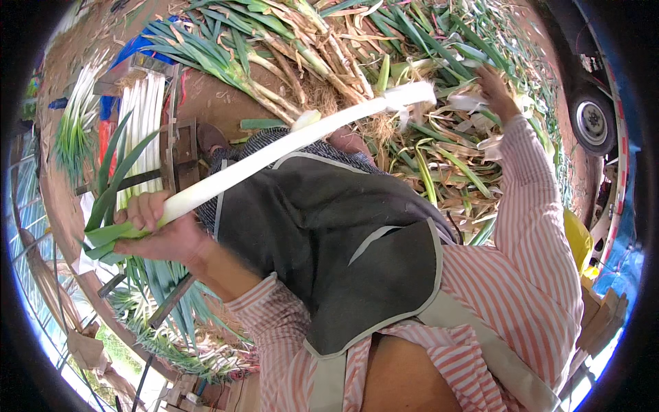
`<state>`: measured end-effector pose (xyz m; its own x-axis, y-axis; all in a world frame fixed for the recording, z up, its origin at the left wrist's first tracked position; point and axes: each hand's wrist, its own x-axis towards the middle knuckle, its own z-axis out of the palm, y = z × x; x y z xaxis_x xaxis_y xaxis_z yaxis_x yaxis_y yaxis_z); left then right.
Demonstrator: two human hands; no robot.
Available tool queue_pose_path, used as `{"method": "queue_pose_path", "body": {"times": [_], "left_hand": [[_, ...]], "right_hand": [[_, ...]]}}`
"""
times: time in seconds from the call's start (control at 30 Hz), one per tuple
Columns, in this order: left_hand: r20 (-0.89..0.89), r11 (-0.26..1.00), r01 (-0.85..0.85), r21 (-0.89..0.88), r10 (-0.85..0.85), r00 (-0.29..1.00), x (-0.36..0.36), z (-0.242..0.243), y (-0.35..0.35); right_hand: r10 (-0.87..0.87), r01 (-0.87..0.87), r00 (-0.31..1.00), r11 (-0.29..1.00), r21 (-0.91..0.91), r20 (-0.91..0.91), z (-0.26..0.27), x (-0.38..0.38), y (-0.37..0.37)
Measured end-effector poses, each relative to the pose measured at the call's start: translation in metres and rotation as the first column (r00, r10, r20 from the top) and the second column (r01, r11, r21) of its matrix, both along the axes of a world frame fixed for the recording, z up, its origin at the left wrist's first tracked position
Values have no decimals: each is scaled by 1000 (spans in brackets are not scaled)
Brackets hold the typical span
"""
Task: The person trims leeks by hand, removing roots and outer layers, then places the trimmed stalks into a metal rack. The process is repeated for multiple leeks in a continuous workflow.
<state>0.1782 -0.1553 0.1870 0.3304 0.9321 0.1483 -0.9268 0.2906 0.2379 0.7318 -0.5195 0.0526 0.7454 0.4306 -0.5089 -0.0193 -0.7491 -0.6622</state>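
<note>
My left hand is closed around a long green onion, gripping it where the white shaft turns to green leaves. The shaft slants up and right across my lap, its root end over the heap of peelings. Out at the upper right, my right hand reaches over discarded leaves, apart from the onion. A pale strip of onion skin shows just left of its fingers; blur hides whether they hold it. A dark apron with pale edging covers my lap beneath the onion.
Unpeeled onions with roots lie ahead of my feet. On the left, a metal-framed rack carries a bundle of white-stemmed onions; another bundle lies beyond. Leaf waste spreads rightwards. A vehicle wheel stands at far right.
</note>
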Motion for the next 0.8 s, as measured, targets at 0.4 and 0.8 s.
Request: {"method": "queue_pose_path", "body": {"times": [0.4, 0.8], "left_hand": [[-36, 984, -150, -97, 147, 988, 35, 3, 11], [-68, 966, -206, -156, 198, 978, 15, 33, 31]], "right_hand": [[663, -654, 747, 720, 234, 48, 55, -200, 122], [532, -551, 823, 665, 504, 197, 18, -217, 138]]}}
